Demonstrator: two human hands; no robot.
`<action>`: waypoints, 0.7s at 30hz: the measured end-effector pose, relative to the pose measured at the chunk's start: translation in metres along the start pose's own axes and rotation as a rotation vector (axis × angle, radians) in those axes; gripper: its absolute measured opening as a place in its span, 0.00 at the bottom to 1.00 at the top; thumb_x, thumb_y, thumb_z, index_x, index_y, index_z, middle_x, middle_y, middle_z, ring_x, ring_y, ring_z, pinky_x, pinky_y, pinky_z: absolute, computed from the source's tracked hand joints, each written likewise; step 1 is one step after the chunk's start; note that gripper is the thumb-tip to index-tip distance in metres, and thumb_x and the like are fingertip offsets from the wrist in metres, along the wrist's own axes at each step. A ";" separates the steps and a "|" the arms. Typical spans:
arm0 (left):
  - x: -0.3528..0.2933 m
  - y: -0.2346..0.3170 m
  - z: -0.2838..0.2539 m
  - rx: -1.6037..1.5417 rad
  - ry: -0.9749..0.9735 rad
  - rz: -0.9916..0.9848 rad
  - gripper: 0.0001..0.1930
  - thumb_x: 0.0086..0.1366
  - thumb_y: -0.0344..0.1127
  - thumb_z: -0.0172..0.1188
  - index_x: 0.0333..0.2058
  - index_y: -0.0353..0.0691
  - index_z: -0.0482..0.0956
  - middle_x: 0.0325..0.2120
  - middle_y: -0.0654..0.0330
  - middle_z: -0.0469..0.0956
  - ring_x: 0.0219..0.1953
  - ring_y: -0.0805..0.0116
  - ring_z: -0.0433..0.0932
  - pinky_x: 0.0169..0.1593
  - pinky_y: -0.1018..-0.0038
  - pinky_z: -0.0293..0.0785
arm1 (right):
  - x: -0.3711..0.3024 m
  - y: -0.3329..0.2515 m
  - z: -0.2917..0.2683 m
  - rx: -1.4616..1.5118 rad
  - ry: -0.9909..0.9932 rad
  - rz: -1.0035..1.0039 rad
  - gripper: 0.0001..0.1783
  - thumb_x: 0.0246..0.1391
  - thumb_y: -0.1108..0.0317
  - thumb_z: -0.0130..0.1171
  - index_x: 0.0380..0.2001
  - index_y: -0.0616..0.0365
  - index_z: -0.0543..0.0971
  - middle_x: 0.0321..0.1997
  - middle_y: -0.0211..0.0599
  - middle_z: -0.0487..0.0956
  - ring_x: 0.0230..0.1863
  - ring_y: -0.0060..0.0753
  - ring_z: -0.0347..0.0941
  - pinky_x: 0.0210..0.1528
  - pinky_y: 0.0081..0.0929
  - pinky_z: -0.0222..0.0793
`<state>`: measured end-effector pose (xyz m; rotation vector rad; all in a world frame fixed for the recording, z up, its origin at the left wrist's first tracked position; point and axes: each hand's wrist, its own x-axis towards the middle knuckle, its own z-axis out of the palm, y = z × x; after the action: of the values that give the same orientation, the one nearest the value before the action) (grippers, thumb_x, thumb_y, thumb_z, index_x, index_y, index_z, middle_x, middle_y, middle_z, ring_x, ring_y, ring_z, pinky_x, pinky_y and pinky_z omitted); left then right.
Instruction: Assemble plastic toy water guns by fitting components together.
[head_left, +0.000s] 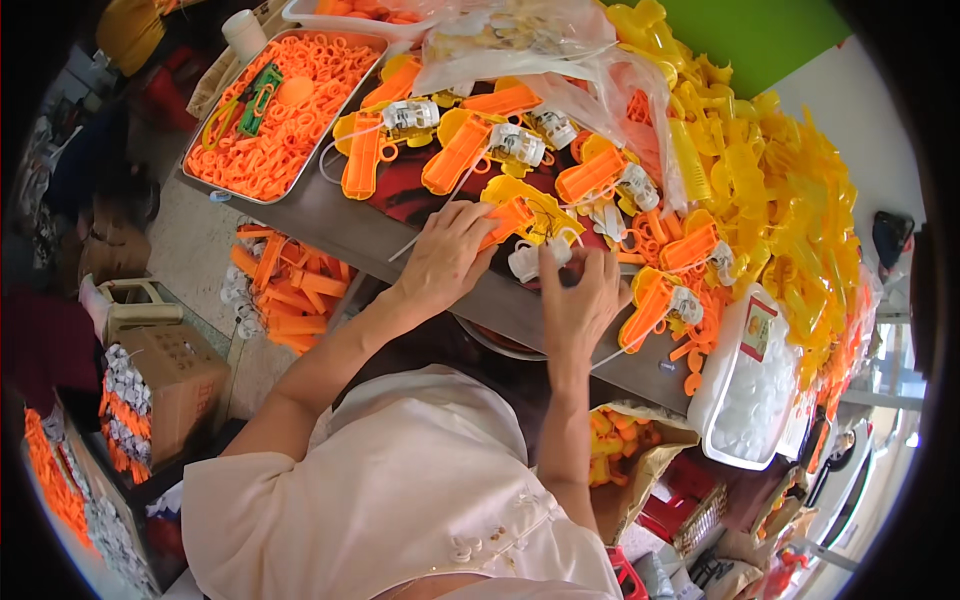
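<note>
Head view: the yellow shell [545, 213] sits at one o'clock over the counter [500, 312], the orange piece [509, 218] at its eight o'clock and the white unit [526, 263] near its six. The left grip [452, 245], at eleven o'clock, is grasping the orange piece; the right grip [582, 298], at three, has a digit against the white unit, though I cannot tell whether it is pinched. All look light, stiff, smooth plastic, probably a little slippery; thin shell edges may flex. Best hold: orange piece by its long sides, white unit round its body.
</note>
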<state>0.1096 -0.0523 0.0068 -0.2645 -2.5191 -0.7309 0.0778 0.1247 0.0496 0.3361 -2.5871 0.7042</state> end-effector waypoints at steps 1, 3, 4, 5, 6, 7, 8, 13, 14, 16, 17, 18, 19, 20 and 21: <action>-0.002 -0.003 0.001 -0.043 0.013 0.003 0.18 0.56 0.29 0.64 0.47 0.38 0.75 0.49 0.56 0.72 0.52 0.56 0.70 0.50 0.63 0.68 | 0.010 0.003 -0.003 0.030 -0.108 0.052 0.17 0.49 0.55 0.68 0.31 0.57 0.77 0.33 0.33 0.74 0.38 0.36 0.72 0.49 0.35 0.57; 0.001 -0.005 0.003 -0.090 0.030 0.018 0.18 0.57 0.28 0.64 0.47 0.37 0.74 0.49 0.56 0.72 0.51 0.56 0.71 0.50 0.64 0.69 | 0.023 0.027 0.013 0.030 -0.088 0.082 0.17 0.50 0.55 0.68 0.31 0.57 0.77 0.35 0.34 0.75 0.41 0.37 0.72 0.50 0.36 0.57; 0.001 -0.004 0.003 -0.168 0.039 -0.017 0.18 0.57 0.28 0.64 0.47 0.36 0.75 0.49 0.56 0.72 0.50 0.55 0.72 0.50 0.63 0.69 | 0.026 0.038 0.019 0.034 -0.079 0.107 0.16 0.51 0.55 0.67 0.31 0.57 0.77 0.37 0.35 0.75 0.44 0.39 0.71 0.51 0.38 0.57; -0.001 -0.003 0.002 -0.244 0.048 -0.065 0.18 0.57 0.28 0.64 0.46 0.35 0.75 0.49 0.56 0.73 0.49 0.55 0.72 0.51 0.63 0.69 | 0.026 0.039 0.018 0.062 -0.096 0.098 0.14 0.54 0.57 0.64 0.36 0.56 0.79 0.43 0.37 0.75 0.49 0.41 0.70 0.54 0.41 0.57; 0.001 -0.001 0.003 -0.240 0.053 -0.074 0.18 0.57 0.28 0.64 0.46 0.35 0.75 0.49 0.56 0.73 0.49 0.55 0.72 0.51 0.63 0.69 | 0.028 0.038 0.019 0.065 -0.103 0.091 0.14 0.54 0.57 0.64 0.36 0.56 0.79 0.43 0.37 0.75 0.49 0.41 0.70 0.54 0.41 0.57; 0.006 0.004 0.006 -0.194 0.070 -0.076 0.18 0.57 0.27 0.64 0.47 0.34 0.75 0.48 0.55 0.73 0.48 0.54 0.73 0.51 0.63 0.70 | 0.030 0.037 0.022 0.153 -0.078 -0.028 0.13 0.56 0.59 0.63 0.39 0.56 0.80 0.45 0.37 0.75 0.49 0.41 0.70 0.55 0.42 0.56; 0.009 0.008 0.007 -0.153 0.081 -0.072 0.18 0.57 0.26 0.64 0.47 0.33 0.76 0.47 0.53 0.74 0.48 0.52 0.73 0.52 0.62 0.70 | 0.031 0.037 0.022 0.238 -0.047 -0.141 0.13 0.57 0.61 0.61 0.41 0.55 0.81 0.47 0.37 0.75 0.50 0.41 0.70 0.57 0.42 0.55; 0.007 0.010 0.012 -0.146 0.120 -0.097 0.18 0.57 0.25 0.64 0.47 0.33 0.77 0.46 0.53 0.74 0.47 0.52 0.73 0.51 0.63 0.71 | 0.033 0.026 0.036 0.260 -0.179 -0.185 0.10 0.57 0.66 0.59 0.41 0.52 0.83 0.48 0.33 0.74 0.54 0.38 0.65 0.58 0.42 0.51; 0.005 0.010 0.012 -0.155 0.126 -0.101 0.18 0.57 0.25 0.64 0.47 0.33 0.77 0.46 0.53 0.74 0.46 0.52 0.73 0.51 0.63 0.71 | 0.034 0.027 0.037 0.261 -0.180 -0.183 0.10 0.57 0.66 0.59 0.41 0.52 0.83 0.48 0.33 0.74 0.54 0.38 0.65 0.58 0.42 0.51; 0.007 0.010 0.013 -0.177 0.134 -0.101 0.18 0.57 0.24 0.64 0.47 0.33 0.77 0.46 0.53 0.74 0.46 0.52 0.73 0.51 0.63 0.71 | 0.036 0.030 0.039 0.215 -0.205 -0.204 0.11 0.61 0.63 0.57 0.43 0.51 0.84 0.50 0.31 0.74 0.51 0.35 0.65 0.59 0.38 0.50; 0.008 0.011 0.014 -0.202 0.143 -0.100 0.18 0.57 0.24 0.64 0.47 0.32 0.77 0.46 0.52 0.74 0.46 0.52 0.73 0.51 0.64 0.71 | 0.039 0.032 0.037 0.214 -0.206 -0.203 0.11 0.61 0.63 0.57 0.43 0.51 0.84 0.50 0.31 0.74 0.51 0.35 0.65 0.59 0.38 0.50; 0.007 0.012 0.014 -0.204 0.142 -0.101 0.18 0.57 0.24 0.64 0.47 0.32 0.77 0.46 0.52 0.74 0.46 0.52 0.73 0.51 0.64 0.71 | 0.043 0.033 0.033 0.224 -0.261 -0.223 0.11 0.60 0.64 0.57 0.43 0.52 0.84 0.51 0.32 0.73 0.52 0.36 0.65 0.60 0.39 0.50; 0.006 0.012 0.014 -0.203 0.138 -0.107 0.18 0.57 0.23 0.64 0.47 0.32 0.77 0.46 0.52 0.74 0.46 0.52 0.73 0.51 0.64 0.71 | 0.045 0.033 0.030 0.235 -0.316 -0.244 0.11 0.59 0.64 0.58 0.43 0.52 0.84 0.51 0.33 0.73 0.54 0.37 0.64 0.61 0.39 0.49; 0.007 0.011 0.015 -0.198 0.141 -0.112 0.18 0.57 0.22 0.63 0.47 0.32 0.77 0.45 0.52 0.74 0.45 0.52 0.73 0.51 0.64 0.71 | 0.047 0.031 0.029 0.235 -0.314 -0.249 0.11 0.59 0.64 0.58 0.43 0.52 0.84 0.51 0.33 0.73 0.54 0.37 0.64 0.61 0.39 0.49; 0.007 0.010 0.015 -0.197 0.146 -0.112 0.18 0.57 0.22 0.63 0.47 0.32 0.77 0.45 0.52 0.74 0.45 0.52 0.73 0.51 0.64 0.71 | 0.047 0.028 0.027 0.210 -0.283 -0.267 0.11 0.59 0.64 0.58 0.43 0.52 0.84 0.53 0.35 0.73 0.56 0.37 0.63 0.62 0.40 0.48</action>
<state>0.1004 -0.0354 0.0040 -0.1328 -2.3406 -1.0079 0.0180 0.1283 0.0387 0.8870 -2.6559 0.8836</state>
